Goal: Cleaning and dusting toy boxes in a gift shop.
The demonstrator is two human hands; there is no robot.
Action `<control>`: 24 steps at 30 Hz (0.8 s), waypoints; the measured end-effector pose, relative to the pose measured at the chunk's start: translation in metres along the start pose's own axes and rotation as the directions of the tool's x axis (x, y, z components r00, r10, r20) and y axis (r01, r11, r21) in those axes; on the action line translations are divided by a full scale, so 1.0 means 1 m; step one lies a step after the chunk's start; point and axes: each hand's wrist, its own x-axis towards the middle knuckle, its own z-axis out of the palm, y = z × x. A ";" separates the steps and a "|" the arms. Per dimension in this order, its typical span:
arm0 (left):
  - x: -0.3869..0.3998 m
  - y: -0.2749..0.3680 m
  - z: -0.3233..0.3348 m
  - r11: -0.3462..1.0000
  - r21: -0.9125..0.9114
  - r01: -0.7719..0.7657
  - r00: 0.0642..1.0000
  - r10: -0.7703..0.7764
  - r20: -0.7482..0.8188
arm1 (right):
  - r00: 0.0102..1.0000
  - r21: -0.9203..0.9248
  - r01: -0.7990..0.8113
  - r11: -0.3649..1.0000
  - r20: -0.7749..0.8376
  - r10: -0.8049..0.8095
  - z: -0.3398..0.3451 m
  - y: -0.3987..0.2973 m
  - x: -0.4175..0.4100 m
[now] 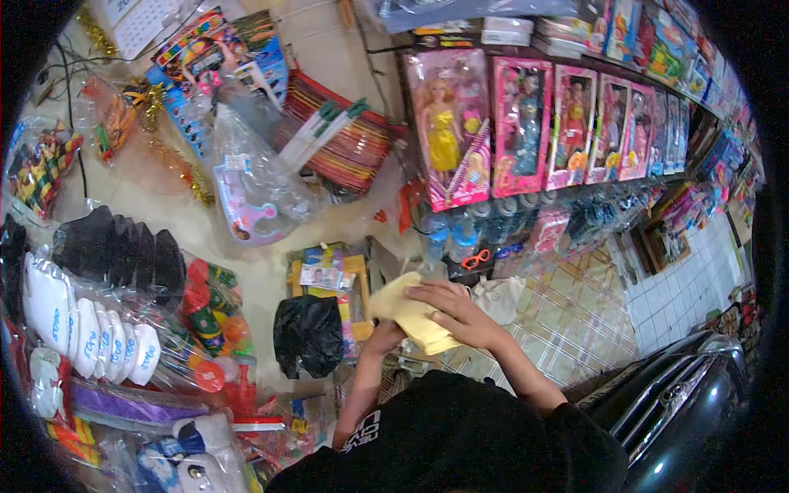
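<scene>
A pale yellow cloth (425,330), folded and partly blurred, is held up in front of my black shirt. My left hand (385,338) grips it from below at its left side. Across the top of the cloth lies my right hand (450,311), with its fingers spread over the upper face. Just left of the cloth sits a black plastic bag (307,336). Behind that bag stands a yellow wooden frame (363,277) with a banknote-like printed paper (323,276) on it.
Boxed dolls (441,123) line a shelf at the upper right, with plastic bottles (481,215) below. Packed black items (117,252) and white items marked in blue (49,308) fill the left. A dark vehicle (672,400) stands close on the right, beside the tiled floor (573,302).
</scene>
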 end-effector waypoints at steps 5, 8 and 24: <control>0.025 -0.044 0.063 0.944 -0.104 0.313 0.950 -0.312 0.028 | 0.799 0.012 -0.209 0.978 -0.575 0.178 0.018 0.037 -0.059; 0.045 -0.025 0.125 0.870 -0.068 0.489 0.849 -0.492 -0.192 | 0.586 0.395 -0.252 0.884 -0.664 0.464 0.018 0.052 -0.078; 0.039 -0.047 0.150 0.864 -0.464 0.196 0.896 -0.349 -0.273 | 0.558 0.872 -0.064 0.485 -0.372 0.742 -0.034 0.087 -0.132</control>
